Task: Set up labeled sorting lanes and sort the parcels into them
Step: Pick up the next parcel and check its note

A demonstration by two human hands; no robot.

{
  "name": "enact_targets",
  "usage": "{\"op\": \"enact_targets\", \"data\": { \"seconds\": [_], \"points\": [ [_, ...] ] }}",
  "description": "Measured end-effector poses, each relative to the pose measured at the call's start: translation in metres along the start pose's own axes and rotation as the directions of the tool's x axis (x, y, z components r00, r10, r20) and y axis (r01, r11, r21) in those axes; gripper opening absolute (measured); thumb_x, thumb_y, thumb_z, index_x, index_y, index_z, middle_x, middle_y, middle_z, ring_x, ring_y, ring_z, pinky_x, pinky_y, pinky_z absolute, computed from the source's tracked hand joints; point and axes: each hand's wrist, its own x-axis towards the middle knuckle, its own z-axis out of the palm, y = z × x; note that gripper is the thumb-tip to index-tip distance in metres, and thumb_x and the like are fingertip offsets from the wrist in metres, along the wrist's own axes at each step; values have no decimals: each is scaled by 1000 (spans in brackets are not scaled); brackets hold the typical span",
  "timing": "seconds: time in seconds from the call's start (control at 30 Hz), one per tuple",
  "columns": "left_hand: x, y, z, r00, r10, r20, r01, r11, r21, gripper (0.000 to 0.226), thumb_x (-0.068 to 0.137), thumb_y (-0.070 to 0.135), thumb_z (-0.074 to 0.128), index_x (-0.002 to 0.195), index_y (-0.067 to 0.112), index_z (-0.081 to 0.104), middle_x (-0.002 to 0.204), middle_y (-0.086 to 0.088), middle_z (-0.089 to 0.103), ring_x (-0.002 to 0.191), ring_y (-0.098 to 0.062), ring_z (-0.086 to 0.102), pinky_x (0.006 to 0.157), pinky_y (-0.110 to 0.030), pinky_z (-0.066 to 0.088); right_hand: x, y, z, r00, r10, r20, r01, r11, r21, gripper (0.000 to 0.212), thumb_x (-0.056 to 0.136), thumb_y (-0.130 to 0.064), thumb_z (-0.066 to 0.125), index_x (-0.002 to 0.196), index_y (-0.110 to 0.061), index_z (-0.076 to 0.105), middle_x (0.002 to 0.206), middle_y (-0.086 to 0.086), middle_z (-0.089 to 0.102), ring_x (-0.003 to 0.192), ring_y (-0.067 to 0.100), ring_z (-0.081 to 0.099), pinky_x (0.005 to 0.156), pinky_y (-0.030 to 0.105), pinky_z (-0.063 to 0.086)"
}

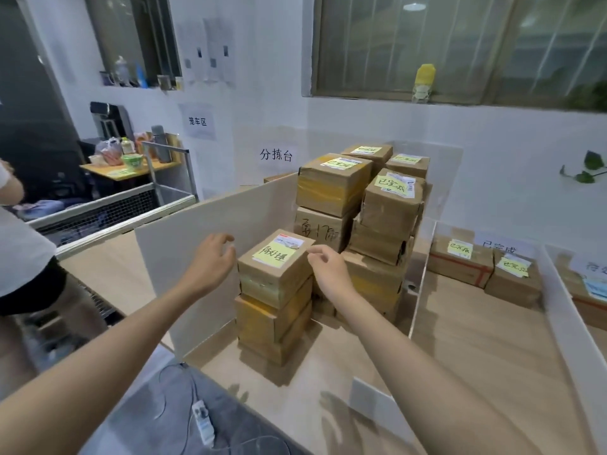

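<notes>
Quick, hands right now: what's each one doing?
Left hand: open, beside the top box, holding nothing.
Right hand: fingers curled at the box's edge; grip cannot be told.

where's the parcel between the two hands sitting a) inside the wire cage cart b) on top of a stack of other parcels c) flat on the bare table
b: the parcel with the yellow note tops a stack of other parcels, with the left hand and right hand at its sides

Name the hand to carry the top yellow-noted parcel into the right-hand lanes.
Right, probably: the right hand is at the top parcel's right edge, nearest the clear-walled lanes; the left hand is beside the cardboard divider.
</notes>
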Motion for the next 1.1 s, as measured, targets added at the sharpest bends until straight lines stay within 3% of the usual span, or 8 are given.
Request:
{"op": "enact_targets", "data": {
  "seconds": [0.23, 0.33, 0.47, 0.57, 0.7, 0.8, 0.93, 1.1],
  "points": [
    [51, -31, 24, 967, 50, 249, -26, 995, -100, 38, 99, 21, 43, 132, 5, 51, 136, -14, 51, 126, -27, 46, 104, -34, 34, 37, 16, 58, 988, 142, -67, -137, 988, 66, 33, 99, -15, 38, 128, -20, 55, 136, 1, 53, 113, 13, 50, 70, 16, 39],
    [66, -36, 35, 931, 54, 361, 34, 972, -232, 40, 94, 31, 43, 127, 13, 57, 128, -5, 58, 117, -22, 52, 96, -32, 40, 47, 20, 76, 973, 204, -106, -191, 974, 120, 36, 99, -12, 42, 133, -20, 51, 137, 1, 51, 101, 11, 52, 71, 18, 44],
    [83, -44, 51, 884, 35, 466, 135, 936, -326, 36, 99, 24, 40, 131, 17, 56, 132, -1, 57, 118, -20, 52, 100, -37, 43, 54, 29, 89, 958, 251, -139, -231, 962, 147, 41, 98, -12, 45, 139, -18, 47, 143, 0, 48, 125, 17, 47, 88, 22, 39],
    [84, -42, 59, 849, 38, 526, 186, 912, -365, 40, 99, 16, 39, 138, 16, 48, 129, 8, 49, 118, -14, 47, 94, -27, 39, 56, 33, 94, 950, 277, -146, -249, 951, 181, 43, 98, -7, 42, 139, -18, 46, 140, -1, 49, 115, 13, 47, 85, 22, 39],
    [85, -44, 63, 854, 41, 519, 209, 886, -414, 43, 98, 12, 40, 141, 15, 44, 130, 5, 49, 112, -12, 47, 88, -21, 38, 56, 33, 99, 935, 307, -178, -272, 942, 195, 46, 96, -4, 40, 140, -21, 45, 138, 0, 49, 108, 12, 48, 74, 18, 41],
    [81, -43, 57, 864, 47, 501, 217, 862, -457, 41, 98, 11, 41, 139, 14, 47, 130, 3, 52, 107, -12, 52, 74, -15, 43, 48, 30, 95, 938, 301, -171, -260, 939, 224, 47, 97, -3, 40, 141, -20, 43, 140, 0, 48, 116, 13, 47, 83, 20, 41],
    [68, -33, 45, 882, 43, 469, 229, 831, -507, 39, 98, 9, 43, 135, 14, 50, 131, -3, 54, 110, -16, 55, 69, -17, 46, 36, 25, 85, 946, 269, -179, -220, 942, 253, 49, 95, 1, 41, 139, -19, 46, 139, 0, 52, 119, 14, 51, 86, 23, 48],
    [43, -1, 34, 899, 45, 436, 213, 825, -524, 34, 95, 1, 42, 117, 23, 55, 103, -5, 59, 74, -11, 54, 46, -16, 41, 8, 15, 58, 945, 251, -210, -186, 940, 288, 56, 89, 7, 38, 135, -22, 50, 140, 2, 51, 126, 19, 48, 97, 33, 49]
  ]
}}
